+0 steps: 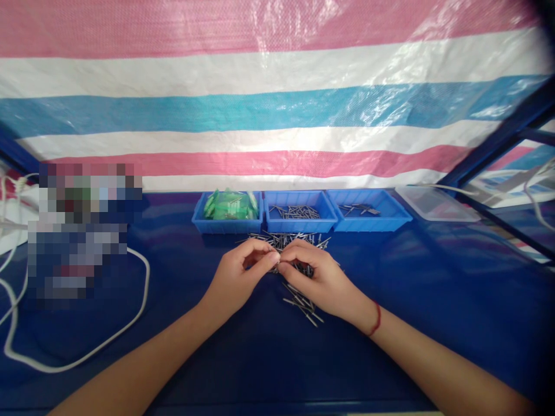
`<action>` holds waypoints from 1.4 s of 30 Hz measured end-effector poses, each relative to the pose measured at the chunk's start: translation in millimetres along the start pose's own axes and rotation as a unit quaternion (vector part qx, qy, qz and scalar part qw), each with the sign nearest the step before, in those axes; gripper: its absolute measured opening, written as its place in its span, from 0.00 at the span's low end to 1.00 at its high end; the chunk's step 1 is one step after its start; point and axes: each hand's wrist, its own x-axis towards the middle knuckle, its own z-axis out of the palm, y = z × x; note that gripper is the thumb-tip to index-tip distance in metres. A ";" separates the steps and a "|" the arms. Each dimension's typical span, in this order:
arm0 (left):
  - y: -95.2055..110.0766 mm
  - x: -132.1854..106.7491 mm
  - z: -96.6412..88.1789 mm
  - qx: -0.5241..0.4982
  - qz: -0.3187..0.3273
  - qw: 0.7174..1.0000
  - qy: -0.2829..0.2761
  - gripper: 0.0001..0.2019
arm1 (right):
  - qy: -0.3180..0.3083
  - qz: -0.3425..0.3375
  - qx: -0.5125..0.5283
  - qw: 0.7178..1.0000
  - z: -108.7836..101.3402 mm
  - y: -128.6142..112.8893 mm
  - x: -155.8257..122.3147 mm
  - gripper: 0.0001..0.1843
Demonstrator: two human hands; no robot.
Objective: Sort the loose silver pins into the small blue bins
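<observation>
My left hand (240,276) and my right hand (314,280) meet fingertip to fingertip over a loose pile of small metal pins (299,300) on the blue table. Both hands are pinched closed; whatever small thing sits between the fingertips is too tiny to make out. More pins (286,238) lie scattered just beyond the fingers. A red string circles my right wrist.
Three blue trays stand in a row behind the pile: the left tray (197,222) holds green parts, the middle tray (330,221) and right tray (401,218) hold pins. A clear tray (433,203) sits at right. A white cable (130,323) loops at left. A striped tarp hangs behind.
</observation>
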 end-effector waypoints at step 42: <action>5.5 2.3 -7.9 0.155 0.072 0.984 -0.057 0.09 | 0.084 0.034 0.046 0.995 -5.0 6.1 0.2 0.05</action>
